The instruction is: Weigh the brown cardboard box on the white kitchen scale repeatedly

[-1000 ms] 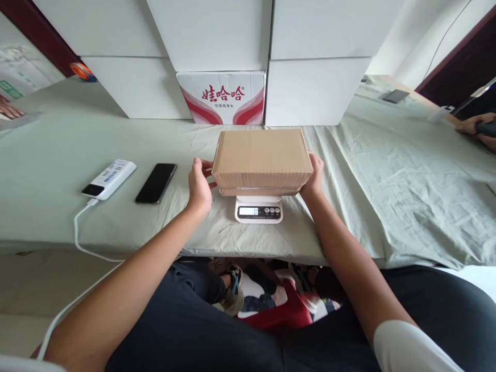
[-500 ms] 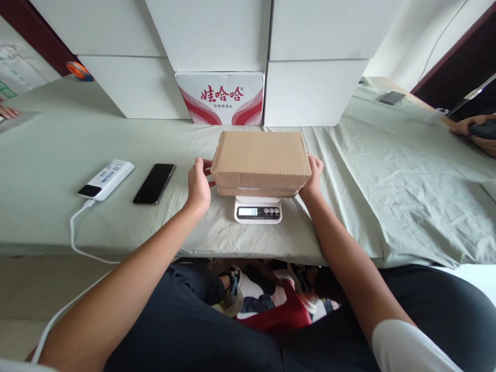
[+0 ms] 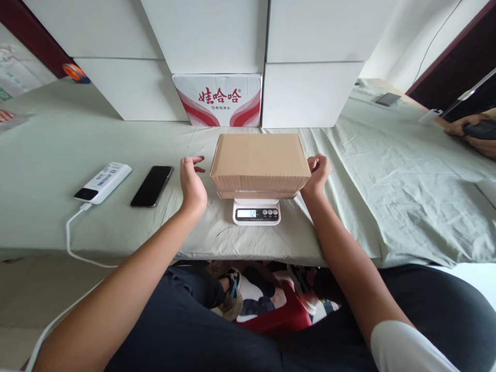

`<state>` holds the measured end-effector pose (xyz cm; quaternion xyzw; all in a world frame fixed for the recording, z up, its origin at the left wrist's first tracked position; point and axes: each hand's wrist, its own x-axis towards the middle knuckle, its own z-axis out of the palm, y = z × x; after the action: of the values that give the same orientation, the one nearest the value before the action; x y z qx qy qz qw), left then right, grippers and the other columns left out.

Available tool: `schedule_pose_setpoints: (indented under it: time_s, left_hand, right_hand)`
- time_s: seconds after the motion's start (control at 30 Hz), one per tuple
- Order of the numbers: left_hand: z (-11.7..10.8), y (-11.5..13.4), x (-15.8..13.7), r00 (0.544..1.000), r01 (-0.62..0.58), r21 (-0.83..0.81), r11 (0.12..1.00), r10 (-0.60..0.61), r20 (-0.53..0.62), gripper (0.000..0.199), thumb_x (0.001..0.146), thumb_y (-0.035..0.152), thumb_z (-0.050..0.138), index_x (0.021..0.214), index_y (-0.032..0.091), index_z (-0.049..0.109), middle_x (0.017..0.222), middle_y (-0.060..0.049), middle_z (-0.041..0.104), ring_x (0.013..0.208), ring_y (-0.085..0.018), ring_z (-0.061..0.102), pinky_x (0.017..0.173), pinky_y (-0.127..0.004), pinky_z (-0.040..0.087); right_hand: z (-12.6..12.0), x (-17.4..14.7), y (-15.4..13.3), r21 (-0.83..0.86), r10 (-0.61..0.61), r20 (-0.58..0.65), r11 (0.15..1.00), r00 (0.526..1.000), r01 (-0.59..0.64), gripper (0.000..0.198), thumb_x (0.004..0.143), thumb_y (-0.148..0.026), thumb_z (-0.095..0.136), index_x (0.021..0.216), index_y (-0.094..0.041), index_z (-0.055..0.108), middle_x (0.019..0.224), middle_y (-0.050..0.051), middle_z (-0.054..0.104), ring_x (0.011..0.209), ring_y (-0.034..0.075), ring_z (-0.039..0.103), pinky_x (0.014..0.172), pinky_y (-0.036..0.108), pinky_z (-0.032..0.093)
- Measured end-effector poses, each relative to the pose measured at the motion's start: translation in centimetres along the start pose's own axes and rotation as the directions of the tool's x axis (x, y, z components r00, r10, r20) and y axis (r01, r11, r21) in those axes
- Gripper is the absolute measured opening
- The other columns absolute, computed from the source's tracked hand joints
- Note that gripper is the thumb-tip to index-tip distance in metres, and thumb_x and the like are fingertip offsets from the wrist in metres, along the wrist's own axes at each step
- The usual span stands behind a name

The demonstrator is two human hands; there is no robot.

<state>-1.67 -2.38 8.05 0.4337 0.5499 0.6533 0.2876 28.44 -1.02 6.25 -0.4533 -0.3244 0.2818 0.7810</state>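
Observation:
A closed brown cardboard box point(image 3: 260, 161) rests on a small white digital kitchen scale point(image 3: 256, 216), hiding the scale's platform. Digits that look like 72 show on its lit display. My left hand point(image 3: 192, 182) is held to the left of the box, apart from it, with its fingers spread and curved. Close by the box's right side is my right hand point(image 3: 318, 173), its fingers loosely bent and apart and nothing held in them. Whether it still brushes the box's edge I cannot tell.
Left of my hands lie a black smartphone point(image 3: 152, 186) and a white power bank point(image 3: 103, 183) with a white cable. White cartons point(image 3: 310, 95) stand stacked behind, around a red-printed carton point(image 3: 220, 101). Another person's hands point(image 3: 475, 133) hold a dark object at the far right.
Both hands have moved outward from the box, the left one leftward and the right one slightly rightward. The box stays on the scale, and its reading has gone from about 13 to 72.

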Motion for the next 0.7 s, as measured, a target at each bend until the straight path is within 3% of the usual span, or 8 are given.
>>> schedule_pose_setpoints:
  time_s: [0.23,0.47,0.7]
  left_hand:
    - [-0.1,-0.4,0.0,1.000,-0.016,0.024,1.000,0.016,0.003,0.046,0.110,0.063,0.041,0.100,0.028,0.069,0.127,-0.010,0.077,0.105,-0.027,0.067,0.093,-0.041,0.055]
    - [-0.3,-1.0,0.1,1.000,-0.022,0.026,0.999,0.022,0.004,0.046,0.110,0.065,0.041,0.098,0.029,0.068,0.121,-0.010,0.077,0.103,-0.028,0.067,0.090,-0.042,0.055]
    - [-0.2,-0.6,-0.1,0.998,0.058,0.044,0.997,-0.059,0.011,0.048,0.111,0.064,0.038,0.100,0.028,0.068,0.133,-0.011,0.077,0.112,-0.028,0.068,0.100,-0.045,0.055]
  right_hand:
    - [-0.3,0.6,1.2,-0.012,-0.013,-0.083,1.000,0.996,0.012,0.041,0.084,-0.044,0.075,0.073,-0.027,0.038,0.069,-0.007,0.034,0.060,0.011,0.036,0.059,0.029,0.034]
    - [-1.0,1.2,2.7,-0.138,-0.009,-0.052,0.990,0.999,0.002,0.050,0.085,-0.052,0.078,0.078,-0.029,0.034,0.070,-0.009,0.033,0.061,0.012,0.038,0.060,0.030,0.039]
    - [-0.5,0.8,2.4,-0.060,0.020,-0.047,0.998,0.999,-0.023,0.048,0.084,-0.051,0.080,0.078,-0.028,0.038,0.069,-0.009,0.037,0.062,0.011,0.040,0.060,0.027,0.036]
